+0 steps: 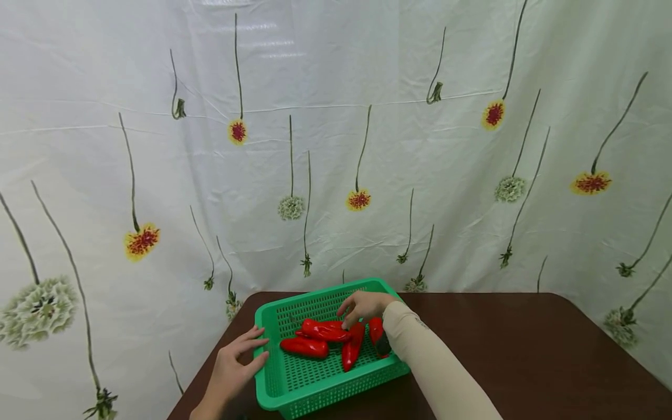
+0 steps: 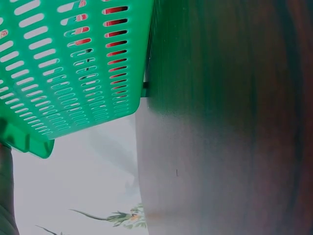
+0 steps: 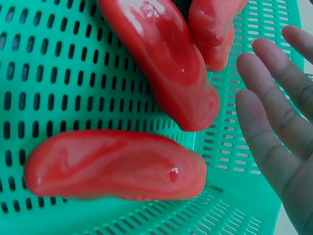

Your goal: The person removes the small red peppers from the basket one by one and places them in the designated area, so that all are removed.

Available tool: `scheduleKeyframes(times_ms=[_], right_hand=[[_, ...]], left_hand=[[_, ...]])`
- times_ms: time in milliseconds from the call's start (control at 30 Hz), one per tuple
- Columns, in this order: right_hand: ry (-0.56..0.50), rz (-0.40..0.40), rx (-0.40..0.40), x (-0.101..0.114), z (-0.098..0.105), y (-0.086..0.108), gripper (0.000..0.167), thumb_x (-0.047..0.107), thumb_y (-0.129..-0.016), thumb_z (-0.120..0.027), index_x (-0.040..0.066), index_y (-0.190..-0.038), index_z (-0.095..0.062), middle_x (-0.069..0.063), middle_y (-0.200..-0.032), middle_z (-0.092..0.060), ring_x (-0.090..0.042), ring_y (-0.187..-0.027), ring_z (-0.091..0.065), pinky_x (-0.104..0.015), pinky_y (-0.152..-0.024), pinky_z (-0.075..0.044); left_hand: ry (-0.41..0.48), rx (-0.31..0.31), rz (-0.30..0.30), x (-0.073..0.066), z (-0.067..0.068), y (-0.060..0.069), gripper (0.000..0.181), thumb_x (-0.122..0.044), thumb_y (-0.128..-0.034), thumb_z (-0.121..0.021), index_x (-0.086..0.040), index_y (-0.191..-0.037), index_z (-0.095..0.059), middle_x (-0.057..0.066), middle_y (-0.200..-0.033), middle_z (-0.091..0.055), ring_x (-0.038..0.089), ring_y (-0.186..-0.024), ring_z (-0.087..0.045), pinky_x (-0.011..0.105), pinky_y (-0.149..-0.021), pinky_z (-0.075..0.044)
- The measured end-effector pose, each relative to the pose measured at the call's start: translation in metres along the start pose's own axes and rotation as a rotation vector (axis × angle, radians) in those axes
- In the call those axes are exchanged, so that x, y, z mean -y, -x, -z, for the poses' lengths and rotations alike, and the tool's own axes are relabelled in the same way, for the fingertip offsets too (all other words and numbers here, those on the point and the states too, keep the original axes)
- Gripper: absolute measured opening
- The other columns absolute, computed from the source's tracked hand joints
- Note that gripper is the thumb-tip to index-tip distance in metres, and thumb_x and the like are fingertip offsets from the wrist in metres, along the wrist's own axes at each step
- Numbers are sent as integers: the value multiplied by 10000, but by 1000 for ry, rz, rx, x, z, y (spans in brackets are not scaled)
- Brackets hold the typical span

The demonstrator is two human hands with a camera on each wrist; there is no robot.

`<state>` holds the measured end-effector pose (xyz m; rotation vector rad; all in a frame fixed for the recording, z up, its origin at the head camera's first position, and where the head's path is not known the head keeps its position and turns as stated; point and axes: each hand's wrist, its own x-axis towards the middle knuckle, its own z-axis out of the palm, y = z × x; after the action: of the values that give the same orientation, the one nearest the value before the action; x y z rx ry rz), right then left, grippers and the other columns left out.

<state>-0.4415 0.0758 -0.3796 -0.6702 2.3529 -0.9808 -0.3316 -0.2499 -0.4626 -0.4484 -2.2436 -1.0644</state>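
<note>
From afar I see a dark, smooth table (image 1: 504, 344), wrinkly floral curtain (image 1: 336, 70) and shiny, tapered red peppers (image 1: 304, 347) in a slotted green plastic basket (image 1: 336, 386), left hand (image 1: 231, 363) spread at its rim, right hand (image 1: 363, 307) (fingers loose, gripping nothing) above them.

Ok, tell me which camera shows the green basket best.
The head view: it shows the green basket nearly whole, from above. The left wrist view catches only part of a slotted wall; the right wrist view, part of the inside around red peppers.
</note>
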Motion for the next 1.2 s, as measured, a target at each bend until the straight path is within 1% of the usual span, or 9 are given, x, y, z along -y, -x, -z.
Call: scheduleKeyframes(times_ms=[133,333,433,533,667,800,933,1000,1200], right_hand=[[-23,-8,-8,-1,-4,0,409,101,-935,-689,-1,-1326,-628,-146,-1266,-668,-246,-1085,-660,-530,-1026,-511],[-63,-32,-40,2,-10,7,386,61,-941,-668,-42,-1310,-619,-192,-1342,-615,-272,-1116,-643,-497,-1025,-517],[-85,-40,-55,2,-12,8,376,43,-935,-672,-52,-1295,-624,-188,-1320,-626,-281,-1095,-652,-485,-1008,-533],[-92,-44,-68,0,-13,7,370,49,-930,-682,-50,-1284,-633,-164,-1257,-660,-275,-1065,-665,-464,-981,-552],[-99,-49,-80,-2,-14,5,359,60,-925,-694,-41,-1266,-646,-120,-1197,-683,-258,-1053,-666,-460,-976,-556],[-104,-43,-88,-2,-17,3,352,40,-918,-695,-54,-1255,-649,-118,-1159,-693,-265,-1032,-670,-470,-979,-552],[-79,-51,-97,-1,-19,3,345,63,-918,-704,-43,-1243,-660,-99,-1116,-700,-244,-980,-667,-464,-970,-553],[-57,-58,-106,-1,-19,2,339,77,-913,-714,-31,-1231,-671,-82,-1102,-696,-225,-946,-659,-447,-940,-563],[-27,-62,-112,-7,-22,-4,318,88,-893,-741,-7,-1193,-696,-70,-1081,-694,-197,-889,-642,-436,-873,-580]], left_hand=[[1,-1,1,1,-1,-1,233,-56,-799,-816,-64,-1031,-796,128,-1254,-707,-105,-1245,-493,140,-926,-482],[-6,-2,8,1,0,0,240,-62,-795,-821,-68,-1034,-796,109,-1242,-715,-133,-1234,-474,142,-921,-486],[-14,-3,10,1,0,0,244,-66,-793,-824,-73,-1036,-796,99,-1237,-719,-130,-1231,-479,150,-916,-496],[-16,-5,10,1,0,0,246,-65,-792,-825,-72,-1037,-796,97,-1238,-719,-116,-1233,-488,156,-912,-502],[-16,-2,8,1,1,0,248,-70,-795,-824,-70,-1041,-795,99,-1240,-718,-100,-1236,-499,158,-910,-505],[-9,-5,6,0,1,-1,252,-57,-789,-825,-68,-1038,-795,103,-1235,-719,-109,-1230,-497,142,-908,-500],[-3,-10,14,-1,1,-2,253,-42,-781,-825,-66,-1031,-796,107,-1227,-722,-118,-1220,-496,133,-898,-501],[1,-7,22,-2,2,-2,249,-44,-785,-823,-68,-1031,-796,109,-1229,-721,-106,-1221,-503,140,-896,-508],[2,-5,36,-5,1,-2,244,-52,-789,-822,-78,-1030,-798,113,-1228,-721,-14,-1228,-565,172,-891,-536]])
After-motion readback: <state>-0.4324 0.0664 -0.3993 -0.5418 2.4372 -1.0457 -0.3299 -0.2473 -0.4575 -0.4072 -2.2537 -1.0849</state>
